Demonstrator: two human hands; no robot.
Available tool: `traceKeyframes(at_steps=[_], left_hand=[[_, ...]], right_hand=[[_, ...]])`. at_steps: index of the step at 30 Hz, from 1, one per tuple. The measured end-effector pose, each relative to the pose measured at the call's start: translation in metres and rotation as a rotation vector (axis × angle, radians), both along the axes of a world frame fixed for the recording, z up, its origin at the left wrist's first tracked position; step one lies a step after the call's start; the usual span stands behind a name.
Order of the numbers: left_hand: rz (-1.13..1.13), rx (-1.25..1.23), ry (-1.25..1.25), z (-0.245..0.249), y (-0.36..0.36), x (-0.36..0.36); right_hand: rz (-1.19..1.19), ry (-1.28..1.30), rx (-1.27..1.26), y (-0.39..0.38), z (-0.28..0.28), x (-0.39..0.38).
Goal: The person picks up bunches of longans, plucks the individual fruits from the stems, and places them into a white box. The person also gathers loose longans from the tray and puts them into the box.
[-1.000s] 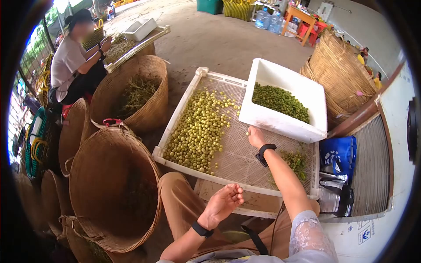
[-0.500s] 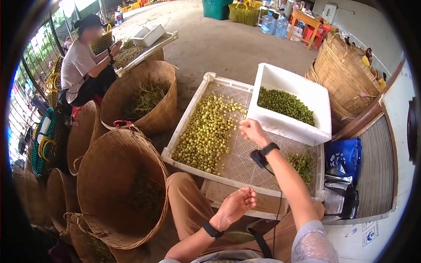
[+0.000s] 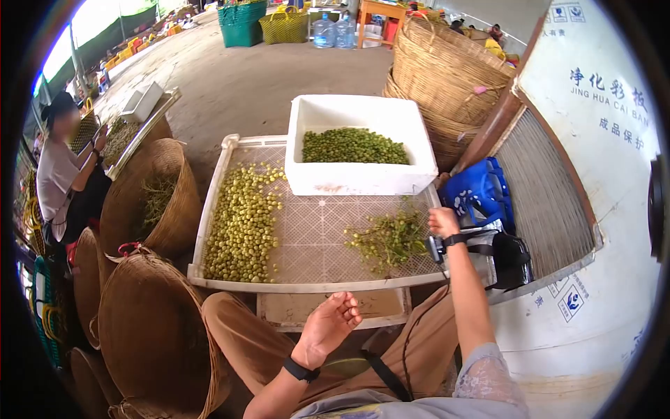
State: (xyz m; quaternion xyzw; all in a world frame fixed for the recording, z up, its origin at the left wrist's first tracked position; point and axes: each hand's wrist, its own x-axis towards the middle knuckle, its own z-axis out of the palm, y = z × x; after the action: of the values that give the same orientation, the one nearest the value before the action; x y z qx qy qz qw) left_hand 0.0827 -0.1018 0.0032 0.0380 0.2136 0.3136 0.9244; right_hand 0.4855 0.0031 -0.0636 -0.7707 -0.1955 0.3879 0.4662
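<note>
Above the front edge of the white mesh tray (image 3: 307,286), my left hand (image 3: 333,321) is held palm up, fingers loosely half curled, with nothing visible in it. My right hand (image 3: 444,222) is closed at the tray's right edge, beside a heap of leafy green sprigs with small fruit (image 3: 391,241). What its fingers hold, if anything, is hidden. Round yellow-green fruits (image 3: 241,230) cover the tray's left side. Across the tray's back stands a white foam box (image 3: 363,179) containing smaller dark green fruits (image 3: 356,146).
Woven baskets (image 3: 157,328) crowd the left, one holding stems. Behind them a person (image 3: 70,160) sits at another tray. Tall stacked baskets (image 3: 447,77) stand at back right. A blue bag (image 3: 481,192) and a silver-black bag (image 3: 509,258) lie right of the tray.
My view has turned to the right. My right hand has gone from above the tray's middle, near the yellow-green fruits, to the right edge by the sprigs. The left stays near the front edge.
</note>
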Motion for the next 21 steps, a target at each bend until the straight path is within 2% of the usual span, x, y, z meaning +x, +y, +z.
traceKeyframes(at_steps=[1,2,3,5,7,8,9,12,13,15,17,18,19,21], left_hand=[[-0.006,0.003,0.023,0.002,-0.001,0.003],[-0.01,0.008,0.026,0.002,-0.003,0.005],[-0.018,0.009,0.033,0.001,-0.004,0.006],[-0.024,0.021,0.04,-0.003,-0.008,0.005],[-0.038,-0.007,0.06,-0.008,-0.008,0.003],[-0.032,-0.004,0.078,-0.007,-0.008,0.001],[-0.032,-0.002,0.086,-0.006,-0.007,-0.001],[0.03,-0.026,0.087,-0.006,-0.004,-0.006],[0.036,0.002,0.078,-0.009,0.0,-0.008],[0.036,0.018,0.069,-0.013,0.002,-0.009],[0.036,0.058,0.107,-0.011,0.01,-0.005],[0.031,0.07,0.084,-0.011,0.012,-0.004],[0.029,0.067,0.08,-0.008,0.014,-0.002],[0.03,0.194,0.13,0.001,0.017,0.004]], right_hand=[[0.005,0.015,-0.055,0.008,-0.015,-0.002],[0.069,-0.046,-0.126,0.014,-0.016,-0.011],[0.073,-0.169,-0.168,0.03,-0.039,-0.004],[0.035,-0.86,-0.166,0.048,-0.062,-0.017],[0.278,-0.641,-0.279,0.051,-0.031,-0.03],[0.345,-0.684,-0.269,0.062,-0.058,-0.016],[0.345,-0.676,-0.265,0.063,-0.055,-0.018],[0.216,-0.7,0.124,0.05,-0.037,-0.022],[0.215,-0.704,0.117,0.044,-0.023,-0.022],[0.143,-0.724,0.388,0.03,-0.003,-0.018],[0.089,-0.503,0.615,0.022,0.024,-0.024],[0.117,-0.478,0.615,0.014,0.046,-0.033],[0.14,-0.317,0.696,0.006,0.063,-0.042],[0.175,-0.253,0.553,-0.01,0.098,-0.065]])
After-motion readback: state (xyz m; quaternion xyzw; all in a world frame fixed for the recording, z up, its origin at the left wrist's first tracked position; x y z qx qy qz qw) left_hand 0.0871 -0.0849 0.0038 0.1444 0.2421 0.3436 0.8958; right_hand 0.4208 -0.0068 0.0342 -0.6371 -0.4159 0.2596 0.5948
